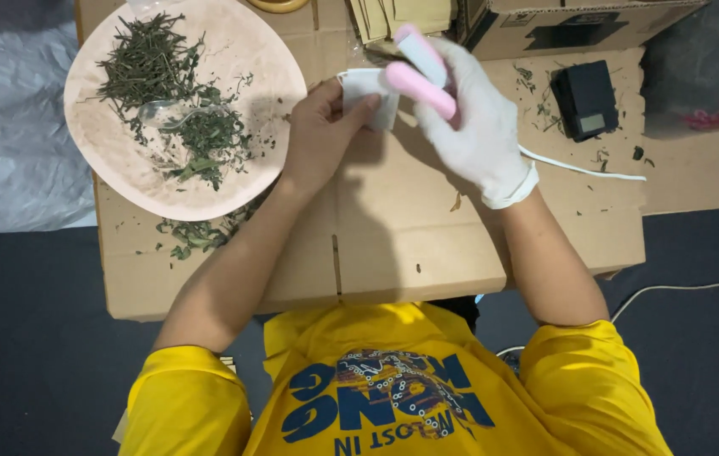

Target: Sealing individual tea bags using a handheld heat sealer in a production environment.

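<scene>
While the bare left hand (319,127) pinches a small white paper sachet (368,95) at twelve o'clock over the flat brown cardboard sheet (393,245), the white-gloved right hand (471,118) grasps a pink plastic clamp-shaped tool (421,72) touching it; a pale round tray of dried green herbs (250,51) sits at ten o'clock.

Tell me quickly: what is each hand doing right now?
Left hand: bare, closed on a small white pouch.
Right hand: in a white glove, closed on a pink handheld tool at the pouch's edge.
</scene>
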